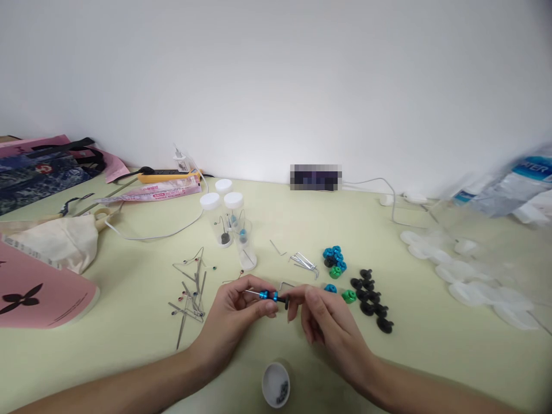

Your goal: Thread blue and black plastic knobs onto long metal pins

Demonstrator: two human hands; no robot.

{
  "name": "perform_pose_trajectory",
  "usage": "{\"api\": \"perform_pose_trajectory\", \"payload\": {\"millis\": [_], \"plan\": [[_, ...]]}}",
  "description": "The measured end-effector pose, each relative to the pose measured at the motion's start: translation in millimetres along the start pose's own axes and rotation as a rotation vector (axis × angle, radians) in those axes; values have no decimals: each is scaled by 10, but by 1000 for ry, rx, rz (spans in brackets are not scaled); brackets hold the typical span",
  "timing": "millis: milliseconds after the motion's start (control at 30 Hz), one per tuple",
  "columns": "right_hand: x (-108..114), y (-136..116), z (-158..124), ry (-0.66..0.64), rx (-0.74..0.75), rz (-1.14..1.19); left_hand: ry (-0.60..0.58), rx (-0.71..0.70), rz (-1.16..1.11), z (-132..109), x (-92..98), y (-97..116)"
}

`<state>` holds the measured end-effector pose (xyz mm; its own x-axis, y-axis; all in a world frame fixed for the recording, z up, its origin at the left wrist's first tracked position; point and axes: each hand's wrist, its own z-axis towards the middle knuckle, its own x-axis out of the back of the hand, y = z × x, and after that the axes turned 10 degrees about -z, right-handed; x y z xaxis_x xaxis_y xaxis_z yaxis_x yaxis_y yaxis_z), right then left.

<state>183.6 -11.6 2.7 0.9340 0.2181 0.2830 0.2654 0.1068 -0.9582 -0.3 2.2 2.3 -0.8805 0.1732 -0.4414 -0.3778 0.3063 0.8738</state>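
My left hand (235, 313) pinches a thin metal rod with a small blue part (268, 295) on it, held just above the table. My right hand (321, 316) is closed on the black piece (284, 300) at the rod's right end, fingers curled. Right of my hands lie black knobs (371, 299), blue knobs (335, 257), one more blue knob (330, 288) and a green knob (349, 296). Several small hex keys (304, 262) lie just behind my hands. Left of them lies a heap of metal pins (192, 290).
Three clear tubes with white caps (228, 224) stand behind the hands. A small round dish (276, 384) holding tiny dark screws sits near the front edge. White lids (466, 276) and a water bottle (513, 184) are at right; pink bags (30, 287) and a power strip (166, 174) at left.
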Motion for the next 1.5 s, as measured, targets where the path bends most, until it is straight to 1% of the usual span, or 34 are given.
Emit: {"api": "perform_pose_trajectory", "payload": {"millis": [267, 1100, 1267, 1500], "plan": [[-1, 10, -6, -3, -4, -7, 19, -3, 3, 8, -2, -2], [9, -1, -3, 30, -11, 11, 4, -6, 4, 2, -4, 6], [6, -8, -5, 36, 20, -23, 2, 1, 1, 1, 0, 4], [11, -8, -3, 34, -2, -21, -1, 1, -1, 4, 3, -5]]}}
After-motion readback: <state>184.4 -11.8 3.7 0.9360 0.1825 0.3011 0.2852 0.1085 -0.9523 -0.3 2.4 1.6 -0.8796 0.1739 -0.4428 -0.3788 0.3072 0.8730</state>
